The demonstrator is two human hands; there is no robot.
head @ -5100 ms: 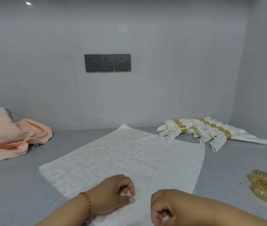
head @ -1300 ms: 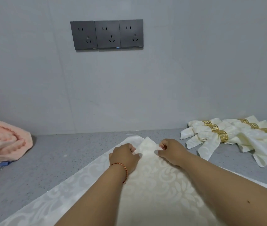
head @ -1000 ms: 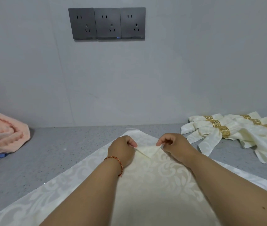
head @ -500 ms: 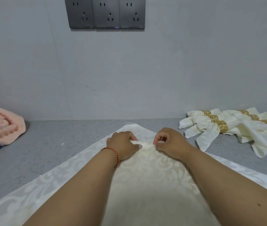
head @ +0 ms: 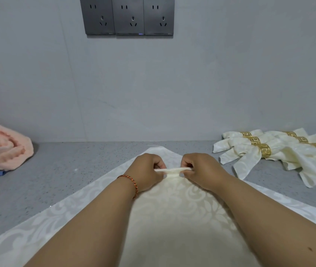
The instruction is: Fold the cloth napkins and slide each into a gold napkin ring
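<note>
No brand, label or readable writing shows anywhere; the only mark is a small blue light on the lower edge of the middle one of three dark grey sockets (head: 128, 16) at the top centre of the frame.

The cream patterned napkin (head: 172, 218) lies flat on the speckled grey counter (head: 66, 170), filling the lower centre, its far corner pointing toward the wall just beyond the hands. Its left edge runs down to the lower left corner of the frame and its right edge slants off to the lower right. At centre frame the left hand (head: 146, 171) and the right hand (head: 201, 170) sit close together, fingers curled, each pinching one end of a narrow raised fold of the napkin between thumb and fingers. A red braided bracelet (head: 132, 182) circles the left wrist.

A cluster of finished napkins (head: 278, 157) in gold rings (head: 265, 150) lies at the right, apart from the flat napkin's edge, with a strip of bare counter between. A peach towel (head: 1, 145) is heaped at the left edge, well apart, with open counter between it and the napkin.
</note>
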